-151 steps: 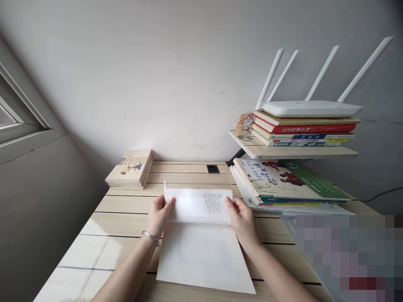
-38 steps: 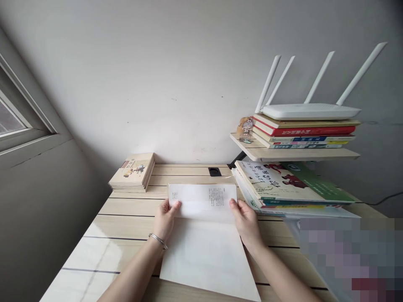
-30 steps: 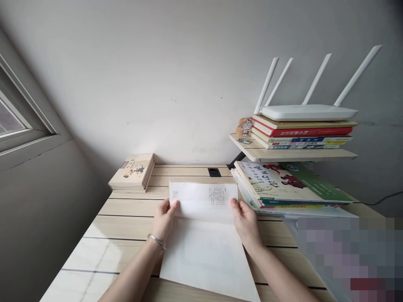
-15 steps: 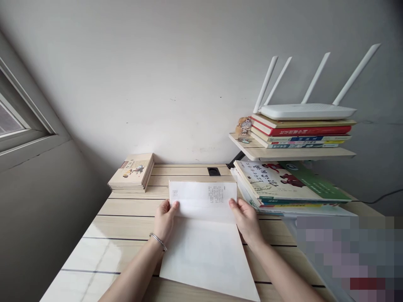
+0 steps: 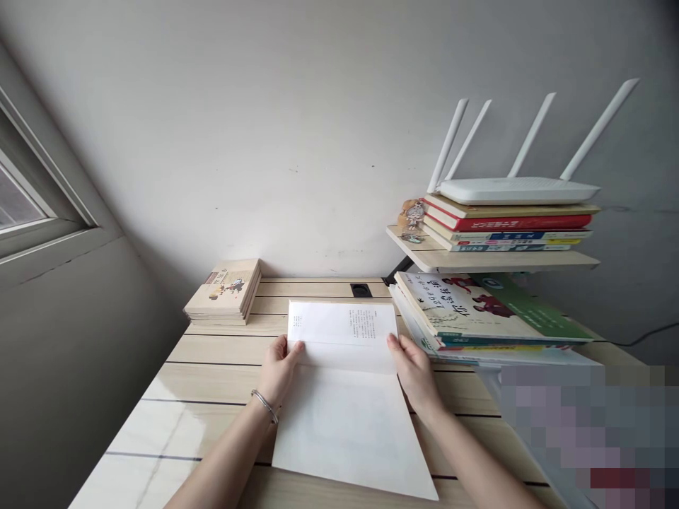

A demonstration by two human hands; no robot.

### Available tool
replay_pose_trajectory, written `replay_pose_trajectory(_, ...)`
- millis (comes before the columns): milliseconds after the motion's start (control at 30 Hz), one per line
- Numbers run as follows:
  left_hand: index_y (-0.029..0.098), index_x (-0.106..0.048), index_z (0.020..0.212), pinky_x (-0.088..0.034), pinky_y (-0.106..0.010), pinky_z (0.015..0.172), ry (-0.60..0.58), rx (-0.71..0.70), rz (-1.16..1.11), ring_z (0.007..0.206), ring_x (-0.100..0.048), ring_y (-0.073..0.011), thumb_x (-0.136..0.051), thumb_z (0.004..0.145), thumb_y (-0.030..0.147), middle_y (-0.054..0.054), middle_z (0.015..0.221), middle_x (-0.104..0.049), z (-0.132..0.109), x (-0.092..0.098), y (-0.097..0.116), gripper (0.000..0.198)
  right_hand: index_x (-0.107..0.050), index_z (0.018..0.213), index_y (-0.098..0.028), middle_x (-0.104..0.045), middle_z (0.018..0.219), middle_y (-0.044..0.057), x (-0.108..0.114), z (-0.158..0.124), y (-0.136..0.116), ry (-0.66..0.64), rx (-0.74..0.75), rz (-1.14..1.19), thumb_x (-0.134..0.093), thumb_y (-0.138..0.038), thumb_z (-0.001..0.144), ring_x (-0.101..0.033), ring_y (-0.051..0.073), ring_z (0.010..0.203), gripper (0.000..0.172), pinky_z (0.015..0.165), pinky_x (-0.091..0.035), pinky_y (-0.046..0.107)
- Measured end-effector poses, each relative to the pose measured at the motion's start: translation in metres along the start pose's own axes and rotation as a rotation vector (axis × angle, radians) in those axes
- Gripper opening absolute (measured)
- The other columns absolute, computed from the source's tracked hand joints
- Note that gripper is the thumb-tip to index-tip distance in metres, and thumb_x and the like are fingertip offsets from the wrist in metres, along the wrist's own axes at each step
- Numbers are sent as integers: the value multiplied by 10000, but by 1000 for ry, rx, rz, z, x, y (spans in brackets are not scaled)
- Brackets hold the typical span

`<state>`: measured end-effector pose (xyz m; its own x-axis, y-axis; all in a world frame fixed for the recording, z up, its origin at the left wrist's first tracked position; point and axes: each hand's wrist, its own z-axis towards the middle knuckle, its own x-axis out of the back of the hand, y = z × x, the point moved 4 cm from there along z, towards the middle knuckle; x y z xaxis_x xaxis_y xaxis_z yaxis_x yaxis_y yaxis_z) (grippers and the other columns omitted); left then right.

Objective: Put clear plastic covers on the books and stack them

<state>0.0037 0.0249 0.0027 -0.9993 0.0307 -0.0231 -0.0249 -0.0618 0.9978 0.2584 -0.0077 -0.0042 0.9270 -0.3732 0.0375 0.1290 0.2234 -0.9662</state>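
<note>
Head view: over the middle of the table (image 5: 212, 350), the left hand (image 5: 278, 369) and right hand (image 5: 418, 372) pinch opposite edges of an open book (image 5: 350, 431). It looks light, with floppy, easily creased pages; best held near the fold.

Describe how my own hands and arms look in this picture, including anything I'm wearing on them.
Your left hand and right hand are ungloved, and no sleeves show on either arm. A thin, silver-coloured bracelet circles the left wrist; none shows on the right. I see no rings, though some fingers are hidden.
</note>
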Motion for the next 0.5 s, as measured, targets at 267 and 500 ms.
replay_pose_trajectory(267, 143, -573, 781, -387, -223, 622, 9, -69, -1, 658, -499, -129, -600, 721, 484, -10, 710, -588, 2, 0, -3, 348, -517, 763, -183, -537, 674, 8, 1, 0, 3, -27, 39, -48, -504, -511, 801, -489, 154, 647, 331, 592, -404, 245)
replay_pose_trajectory(500, 141, -579, 766, -382, -229, 630, 47, -104, 56, 657, -494, -134, -571, 741, 488, -6, 689, -576, 2, 0, 0, 348, -430, 634, -206, -417, 558, -34, 2, 0, 5, 71, 72, -150, -473, -548, 804, -423, 139, 593, 385, 573, -369, 240)
